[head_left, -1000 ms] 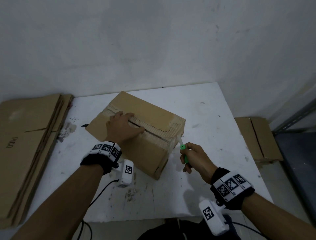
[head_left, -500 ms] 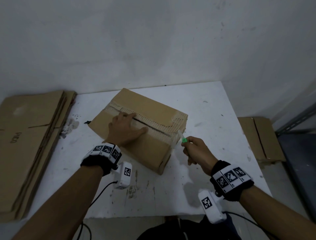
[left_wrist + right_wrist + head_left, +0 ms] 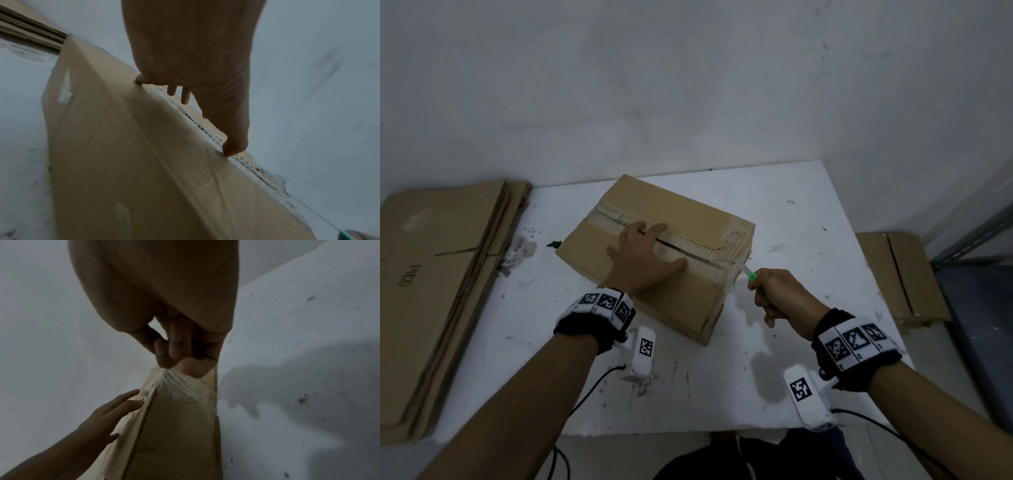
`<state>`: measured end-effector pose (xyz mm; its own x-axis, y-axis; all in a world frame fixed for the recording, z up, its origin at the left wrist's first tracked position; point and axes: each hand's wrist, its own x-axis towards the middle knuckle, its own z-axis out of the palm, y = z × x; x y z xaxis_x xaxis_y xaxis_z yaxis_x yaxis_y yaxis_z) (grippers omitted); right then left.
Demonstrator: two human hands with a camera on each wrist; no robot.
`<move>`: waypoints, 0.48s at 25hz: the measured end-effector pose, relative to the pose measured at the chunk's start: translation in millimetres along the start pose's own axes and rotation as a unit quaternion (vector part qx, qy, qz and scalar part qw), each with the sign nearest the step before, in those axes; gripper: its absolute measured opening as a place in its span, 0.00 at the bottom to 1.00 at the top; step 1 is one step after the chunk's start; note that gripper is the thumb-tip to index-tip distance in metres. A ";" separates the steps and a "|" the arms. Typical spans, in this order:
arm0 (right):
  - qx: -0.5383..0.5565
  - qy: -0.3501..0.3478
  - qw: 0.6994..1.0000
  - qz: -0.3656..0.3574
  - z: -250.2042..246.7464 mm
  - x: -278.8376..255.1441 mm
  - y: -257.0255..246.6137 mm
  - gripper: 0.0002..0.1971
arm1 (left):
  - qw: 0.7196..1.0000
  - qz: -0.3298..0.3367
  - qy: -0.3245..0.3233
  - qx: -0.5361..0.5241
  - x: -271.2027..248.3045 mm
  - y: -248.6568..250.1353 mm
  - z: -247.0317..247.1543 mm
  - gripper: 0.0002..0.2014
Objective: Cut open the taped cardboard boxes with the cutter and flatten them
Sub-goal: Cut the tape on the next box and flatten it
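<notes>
On the bench the box lies under the flat left hand. At its near corner the right hand grips the cutter. Next: cut the end tape.

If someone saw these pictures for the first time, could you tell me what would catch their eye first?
Most likely the cardboard box in the middle of the white table, its top seam torn and ragged. The left hand lies flat on top of it, while the right hand grips a green-handled cutter at the box's right end, where clear tape is stretched. A stack of flattened cardboard lies on the left.
</notes>
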<state>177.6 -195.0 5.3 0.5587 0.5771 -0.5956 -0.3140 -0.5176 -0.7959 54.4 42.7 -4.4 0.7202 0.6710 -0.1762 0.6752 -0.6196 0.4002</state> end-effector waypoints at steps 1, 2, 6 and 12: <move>-0.013 0.003 1.000 -0.009 -1.2 0.3 1.0 0.08 | 1.000 0.016 -0.003 0.005 2.2 3.1 0.2 0.39; -0.036 0.007 0.999 -0.023 -2.6 0.4 2.3 0.09 | 0.999 0.039 -0.006 0.022 4.5 6.9 -0.2 0.38; -0.136 0.040 0.986 -0.082 -1.6 -0.5 8.3 0.12 | 0.979 0.164 -0.032 0.117 15.3 22.8 -10.5 0.34; -0.182 0.010 0.977 -0.111 12.8 -10.6 18.0 0.15 | 0.946 0.213 -0.133 0.207 34.8 30.4 -15.5 0.25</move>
<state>156.1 -202.3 -4.0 0.5975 0.6909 -0.4069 0.1083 -0.5723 -0.8128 97.5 53.6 15.6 0.9182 0.2338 -0.3196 0.2808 -0.9535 0.1094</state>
